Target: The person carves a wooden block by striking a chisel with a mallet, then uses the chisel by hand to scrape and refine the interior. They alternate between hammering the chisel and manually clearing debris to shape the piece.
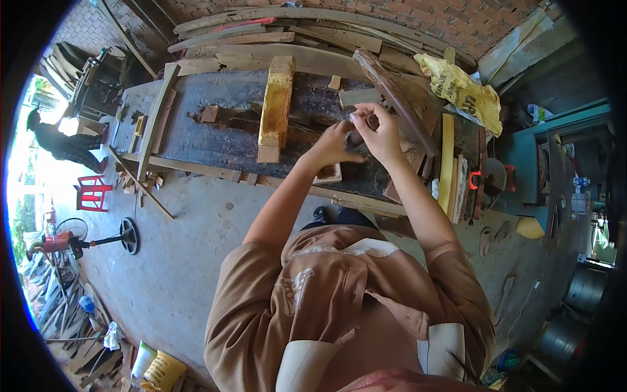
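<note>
Over the near side of the wooden workbench (228,147), my two hands come close together. My right hand (384,136) is closed, thumb and fingers pinched at a short, dark brown, rounded wooden piece (354,138). Just left of it is my left hand (326,145), its thumb stretched out apart from the fingers and its fingertips close to the right hand's. The piece shows in the gap between the hands; part of it is hidden by the right fingers. Below my hands lies a small light wooden block (328,174).
A yellowish beam (277,108) lies across the bench, and a long dark curved wood piece (398,101) leans right of my hands. Yellow sack (460,91) at the back right. Stacked boards (255,49) line the brick wall. A person (65,140) stands far left, near a red stool (93,193) and fan (62,243).
</note>
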A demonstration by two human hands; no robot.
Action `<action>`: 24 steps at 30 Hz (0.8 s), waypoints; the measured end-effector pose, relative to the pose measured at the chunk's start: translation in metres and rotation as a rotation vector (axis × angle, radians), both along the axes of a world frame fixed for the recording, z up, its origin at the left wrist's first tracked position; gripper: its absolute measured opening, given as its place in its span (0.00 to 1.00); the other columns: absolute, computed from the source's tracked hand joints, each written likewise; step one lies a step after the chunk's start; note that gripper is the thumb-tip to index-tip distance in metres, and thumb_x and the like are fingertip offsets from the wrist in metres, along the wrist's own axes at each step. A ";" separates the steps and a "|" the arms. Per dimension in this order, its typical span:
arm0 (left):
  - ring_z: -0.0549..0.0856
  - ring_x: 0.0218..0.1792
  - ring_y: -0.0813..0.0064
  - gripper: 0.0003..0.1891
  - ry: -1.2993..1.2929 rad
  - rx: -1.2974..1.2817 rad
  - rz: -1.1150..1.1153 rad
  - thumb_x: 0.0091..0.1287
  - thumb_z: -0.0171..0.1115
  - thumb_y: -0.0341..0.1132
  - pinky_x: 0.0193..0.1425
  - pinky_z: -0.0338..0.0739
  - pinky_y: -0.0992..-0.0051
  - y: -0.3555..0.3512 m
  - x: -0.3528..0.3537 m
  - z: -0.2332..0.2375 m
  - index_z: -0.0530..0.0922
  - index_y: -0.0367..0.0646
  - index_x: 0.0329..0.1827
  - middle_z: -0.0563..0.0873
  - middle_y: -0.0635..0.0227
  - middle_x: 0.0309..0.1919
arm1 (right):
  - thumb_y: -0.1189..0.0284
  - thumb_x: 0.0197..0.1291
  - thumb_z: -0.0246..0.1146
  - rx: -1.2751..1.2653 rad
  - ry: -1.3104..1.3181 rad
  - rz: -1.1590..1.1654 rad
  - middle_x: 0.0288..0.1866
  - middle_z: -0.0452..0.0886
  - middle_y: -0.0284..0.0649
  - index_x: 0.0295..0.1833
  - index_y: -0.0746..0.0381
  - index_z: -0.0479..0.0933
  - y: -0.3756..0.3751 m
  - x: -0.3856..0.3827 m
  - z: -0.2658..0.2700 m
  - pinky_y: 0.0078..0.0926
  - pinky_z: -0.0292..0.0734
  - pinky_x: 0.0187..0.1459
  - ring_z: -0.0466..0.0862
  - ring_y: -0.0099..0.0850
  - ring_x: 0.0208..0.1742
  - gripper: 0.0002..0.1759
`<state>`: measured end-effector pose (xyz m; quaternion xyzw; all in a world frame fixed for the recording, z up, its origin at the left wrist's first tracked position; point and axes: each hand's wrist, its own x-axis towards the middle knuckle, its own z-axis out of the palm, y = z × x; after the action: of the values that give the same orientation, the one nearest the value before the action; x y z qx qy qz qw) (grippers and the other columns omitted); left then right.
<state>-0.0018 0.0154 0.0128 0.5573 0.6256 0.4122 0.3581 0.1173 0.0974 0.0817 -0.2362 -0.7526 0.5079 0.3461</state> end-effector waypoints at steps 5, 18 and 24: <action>0.51 0.69 0.45 0.64 0.557 -0.574 0.102 0.24 0.78 0.59 0.64 0.56 0.44 -0.051 0.000 -0.059 0.52 0.57 0.70 0.56 0.54 0.68 | 0.76 0.53 0.63 0.028 0.057 0.031 0.31 0.79 0.34 0.45 0.66 0.73 0.000 0.011 -0.009 0.18 0.70 0.42 0.77 0.19 0.34 0.13; 0.47 0.69 0.41 0.64 0.523 -0.422 0.096 0.22 0.81 0.48 0.68 0.56 0.51 -0.059 -0.008 -0.094 0.52 0.57 0.69 0.49 0.51 0.69 | 0.71 0.51 0.61 -0.407 0.270 0.114 0.33 0.77 0.37 0.40 0.65 0.72 0.016 0.042 -0.049 0.24 0.71 0.45 0.78 0.27 0.38 0.12; 0.48 0.68 0.40 0.64 0.505 -0.337 0.115 0.22 0.82 0.47 0.70 0.53 0.53 -0.063 -0.009 -0.100 0.53 0.53 0.69 0.51 0.50 0.68 | 0.75 0.53 0.59 -0.402 0.115 0.134 0.39 0.80 0.42 0.39 0.66 0.73 -0.007 0.064 -0.053 0.32 0.69 0.56 0.79 0.33 0.48 0.08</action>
<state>-0.0108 -0.0471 -0.0868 0.5386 0.7847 0.1707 0.2548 0.1818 0.0901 0.0286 -0.2206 -0.6292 0.6823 0.2999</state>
